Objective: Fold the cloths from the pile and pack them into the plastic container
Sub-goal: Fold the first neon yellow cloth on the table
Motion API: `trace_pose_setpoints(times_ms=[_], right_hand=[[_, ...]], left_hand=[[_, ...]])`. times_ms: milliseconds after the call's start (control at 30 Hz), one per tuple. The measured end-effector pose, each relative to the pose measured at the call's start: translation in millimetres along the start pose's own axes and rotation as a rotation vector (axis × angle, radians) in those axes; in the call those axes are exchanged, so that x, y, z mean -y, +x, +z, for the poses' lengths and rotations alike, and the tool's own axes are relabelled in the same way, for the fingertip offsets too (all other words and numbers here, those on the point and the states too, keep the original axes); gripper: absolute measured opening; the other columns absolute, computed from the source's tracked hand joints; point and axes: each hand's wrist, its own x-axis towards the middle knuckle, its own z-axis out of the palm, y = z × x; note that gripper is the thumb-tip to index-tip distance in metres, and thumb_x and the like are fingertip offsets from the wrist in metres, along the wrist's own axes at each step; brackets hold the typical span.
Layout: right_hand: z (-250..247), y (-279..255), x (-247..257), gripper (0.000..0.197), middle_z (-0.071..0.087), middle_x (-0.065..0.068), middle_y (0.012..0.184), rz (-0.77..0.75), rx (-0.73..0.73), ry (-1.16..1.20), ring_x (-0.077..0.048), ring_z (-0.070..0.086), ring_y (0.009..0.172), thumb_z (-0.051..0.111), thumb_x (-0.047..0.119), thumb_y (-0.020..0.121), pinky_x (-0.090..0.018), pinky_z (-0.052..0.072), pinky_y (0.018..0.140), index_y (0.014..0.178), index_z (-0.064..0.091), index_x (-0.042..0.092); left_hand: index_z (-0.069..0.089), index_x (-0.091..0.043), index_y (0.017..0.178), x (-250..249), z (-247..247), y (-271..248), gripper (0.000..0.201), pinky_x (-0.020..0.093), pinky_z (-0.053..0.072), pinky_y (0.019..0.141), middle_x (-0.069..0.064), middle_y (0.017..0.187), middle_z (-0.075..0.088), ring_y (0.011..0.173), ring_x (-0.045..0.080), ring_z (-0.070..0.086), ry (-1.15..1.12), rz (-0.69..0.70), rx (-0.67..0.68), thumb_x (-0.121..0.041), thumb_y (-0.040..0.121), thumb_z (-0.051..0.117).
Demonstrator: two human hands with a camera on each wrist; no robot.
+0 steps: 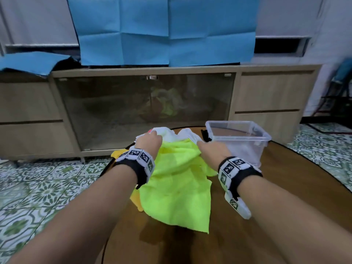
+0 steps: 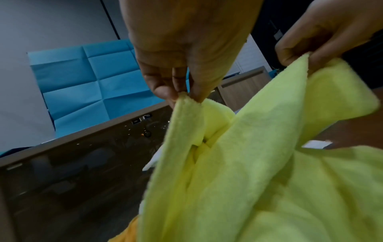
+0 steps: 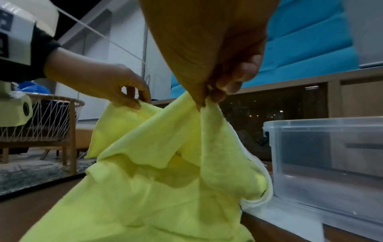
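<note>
Pinched between thumb and fingertips, two far corners of the lime-green cloth (image 1: 179,180) are lifted, one in the left hand (image 1: 149,141) and one in the right hand (image 1: 211,150); both wrist views show each grip closed narrowly on a small tuck of the fabric edge. Between the hands the cloth sags in loose creases, and its near part lies across the middle of the head view on the brown table (image 1: 238,235). Under and beyond it sits the rest of the pile: white cloths (image 1: 171,133) at the far edge and a yellow-orange cloth (image 1: 118,154) peeking out at the left. At centre right of the frame, just beside the right hand, stands the clear plastic container (image 1: 238,138), lid off; whether anything lies in it I cannot tell. The step in hand looks like opening the cloth out for its first fold. To do it well, the hands should draw apart until the top edge is taut, shake out the creases, clear the pile below, then match corners to corners before pressing the fold flat.
</note>
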Motion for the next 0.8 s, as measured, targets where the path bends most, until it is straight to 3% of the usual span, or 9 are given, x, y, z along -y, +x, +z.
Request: trace_pose_setpoints(times_ms=[133,267,433,533,600,667,733,800], right_hand=[[-22.6,-31.3,-11.4,0.031,0.065,-0.01,0.109,0.052,-0.024,-0.028,-0.029,0.064,0.098,0.038,0.005,0.093,-0.034,0.044,0.067,0.123,0.044,0.01],[-35.7,-59.1,-29.4,0.033,0.063,-0.01,0.114,0.2,-0.032,-0.021,-0.028,0.062,0.104,0.032,0.006,0.096,-0.033,0.042,0.07,0.127,0.042,0.01],[-40.2,-75.5,-55.1,0.036,0.056,-0.019,0.123,0.556,-0.051,0.329,-0.034,0.054,0.113,0.025,0.017,0.1,-0.036,0.042,0.088,0.127,0.047,0.009],[-40.9,-71.1,-62.1,0.042,0.051,-0.02,0.129,0.617,-0.052,0.435,-0.035,0.052,0.115,0.026,0.009,0.097,-0.038,0.044,0.09,0.134,0.043,0.019],[-35.7,-66.8,-63.1,0.042,0.053,-0.02,0.127,0.627,-0.076,0.474,-0.036,0.054,0.112,0.028,0.004,0.096,-0.039,0.045,0.089,0.133,0.046,0.015],[-25.6,-60.9,-61.8,0.036,0.055,-0.021,0.124,0.591,-0.033,0.413,-0.036,0.053,0.113,0.031,0.005,0.096,-0.04,0.043,0.092,0.129,0.048,0.005],[-13.5,-53.3,-54.4,0.038,0.052,-0.019,0.128,0.533,0.135,0.309,-0.035,0.049,0.12,0.035,0.007,0.095,-0.043,0.039,0.099,0.132,0.043,0.006],[1.8,-45.0,-43.3,0.049,0.038,-0.016,0.139,0.472,0.317,0.27,-0.034,0.04,0.128,0.042,0.022,0.093,-0.045,0.038,0.103,0.14,0.032,0.011]], left_hand=[[0.047,-0.008,0.127,8.8,-16.5,-24.1,0.035,0.038,0.046,0.081,0.011,0.125,0.047,0.113,0.03,0.054,-0.04,0.007,-0.031,-0.001,0.093,0.038],[0.037,-0.008,0.13,1.6,-10.4,-45.0,0.037,0.039,0.047,0.079,0.011,0.126,0.049,0.112,0.031,0.056,-0.179,-0.096,-0.036,-0.003,0.093,0.037],[0.033,-0.007,0.124,-4.9,-16.0,-51.7,0.038,0.036,0.04,0.068,0.015,0.115,0.056,0.101,0.033,0.059,-0.43,-0.214,-0.076,0.007,0.089,0.034],[0.036,-0.01,0.126,-7.4,-10.6,-50.1,0.042,0.038,0.043,0.071,0.013,0.122,0.048,0.1,0.032,0.058,-0.343,-0.107,-0.088,0.008,0.087,0.035],[0.044,-0.011,0.123,-14.1,4.3,-47.8,0.037,0.038,0.045,0.074,0.01,0.127,0.041,0.103,0.03,0.057,-0.195,0.052,0.012,0.003,0.089,0.039],[0.051,-0.016,0.123,-22.4,24.2,-44.8,0.03,0.04,0.044,0.087,0.008,0.138,0.035,0.116,0.03,0.05,-0.115,0.162,0.132,-0.012,0.094,0.044],[0.044,-0.021,0.137,-29.9,49.1,-41.1,0.047,0.042,0.035,0.104,0.008,0.151,0.021,0.134,0.03,0.034,-0.168,0.219,0.339,-0.037,0.094,0.05],[0.027,-0.021,0.148,-38.3,68.1,-38.9,0.075,0.043,0.027,0.112,0.009,0.157,0.005,0.142,0.03,0.019,-0.231,0.256,0.535,-0.054,0.087,0.055]])
